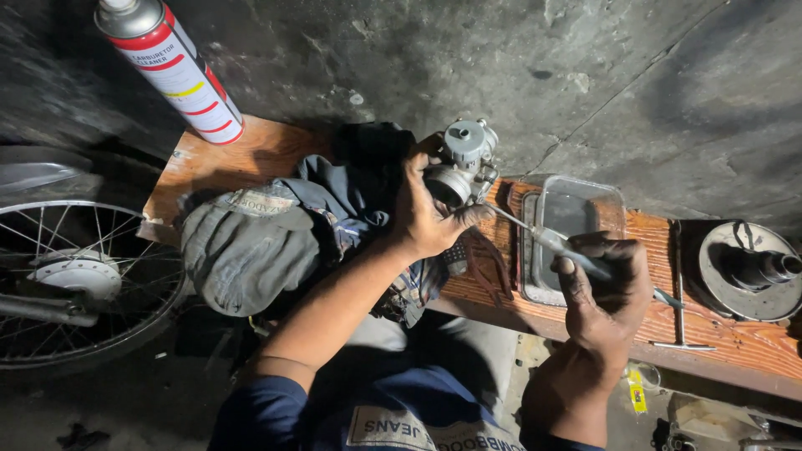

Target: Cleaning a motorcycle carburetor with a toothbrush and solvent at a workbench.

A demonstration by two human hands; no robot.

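dim workshop, grimy concrete floor w/ a wooden bench (pixel 735 342) running across. left hand (pixel 426 219) is clamping fully round a small metal carburetor (pixel 464 165) above the bench's rags (pixel 251 242); right hand (pixel 603 288) is closing on a thin screwdriver (pixel 547 238) reaching into it. carb is looking rigid, dense, likely oily, so gripping by the body is prob. safest; tip contact is hidden, and the bench's right end is cut off.

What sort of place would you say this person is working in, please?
Most likely a small motorcycle repair workshop. The left hand holds a carburettor over a worn wooden bench, a spoked wheel stands at the left, and an aerosol spray can sits above the bench.
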